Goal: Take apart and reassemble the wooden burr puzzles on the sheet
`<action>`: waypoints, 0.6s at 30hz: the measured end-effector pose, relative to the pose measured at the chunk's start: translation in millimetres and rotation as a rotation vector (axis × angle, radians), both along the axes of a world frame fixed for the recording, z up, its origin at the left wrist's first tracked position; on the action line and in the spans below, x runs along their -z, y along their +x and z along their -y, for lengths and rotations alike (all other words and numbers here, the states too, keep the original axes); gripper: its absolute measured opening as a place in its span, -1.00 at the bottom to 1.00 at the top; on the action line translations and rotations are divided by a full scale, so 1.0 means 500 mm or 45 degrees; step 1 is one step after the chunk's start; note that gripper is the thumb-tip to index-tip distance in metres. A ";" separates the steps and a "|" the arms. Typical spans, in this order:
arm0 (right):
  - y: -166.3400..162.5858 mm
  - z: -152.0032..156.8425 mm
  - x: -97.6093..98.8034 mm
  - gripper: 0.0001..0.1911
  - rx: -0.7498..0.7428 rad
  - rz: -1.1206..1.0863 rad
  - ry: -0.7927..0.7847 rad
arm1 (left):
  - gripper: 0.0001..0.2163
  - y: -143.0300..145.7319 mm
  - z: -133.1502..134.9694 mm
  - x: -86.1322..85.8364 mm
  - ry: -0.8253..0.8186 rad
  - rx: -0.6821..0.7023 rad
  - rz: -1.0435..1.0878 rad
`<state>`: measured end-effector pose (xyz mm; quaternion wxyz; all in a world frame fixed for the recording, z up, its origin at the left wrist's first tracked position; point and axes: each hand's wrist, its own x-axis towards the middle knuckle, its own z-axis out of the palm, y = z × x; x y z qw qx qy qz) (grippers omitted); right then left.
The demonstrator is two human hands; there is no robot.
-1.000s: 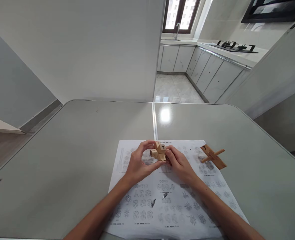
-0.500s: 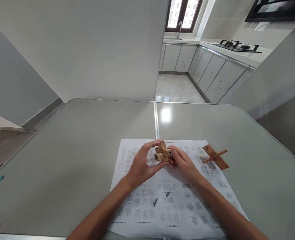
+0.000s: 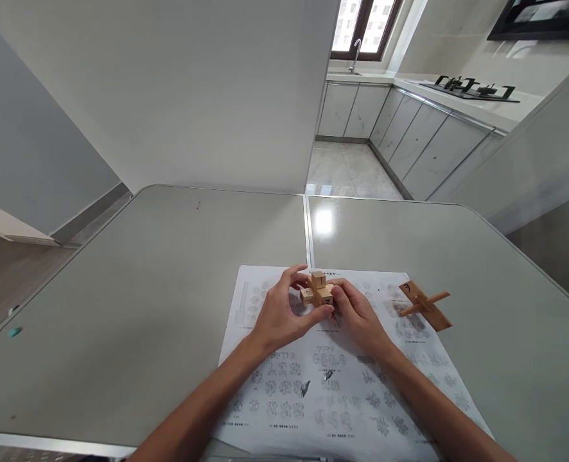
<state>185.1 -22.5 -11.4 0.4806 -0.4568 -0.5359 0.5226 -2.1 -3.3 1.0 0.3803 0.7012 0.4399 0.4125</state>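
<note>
A small wooden interlocking puzzle (image 3: 319,290), made of crossed blocks with dark numbers on their ends, is held above the printed sheet. My left hand (image 3: 287,311) curves around its left side, thumb at the bottom and index finger raised near the top block. On the other side, my right hand (image 3: 359,314) grips the puzzle between thumb and fingers; some of those fingertips are hidden behind it. To the right, a flat wooden piece with a stick through it (image 3: 425,305) lies across the sheet's edge.
The large paper sheet (image 3: 284,443) with printed diagrams has two torn spots near its middle. It lies on a grey table (image 3: 144,308) with a metal seam (image 3: 308,231). A small teal bit (image 3: 15,332) is at the far left. Behind is a kitchen counter (image 3: 385,78).
The puzzle has been tilted in my hands, so its top block now stands more upright. My left index finger has lifted off the top block. The whole view has shifted slightly.
</note>
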 end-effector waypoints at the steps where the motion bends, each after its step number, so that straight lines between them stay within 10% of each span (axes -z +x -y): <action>1: 0.001 0.000 0.002 -0.58 -0.004 0.002 -0.004 | -0.32 0.000 0.000 0.000 0.010 -0.002 0.006; 18: 0.005 -0.004 0.002 -0.58 -0.031 -0.040 -0.014 | -0.37 -0.001 0.001 -0.004 0.111 -0.090 0.055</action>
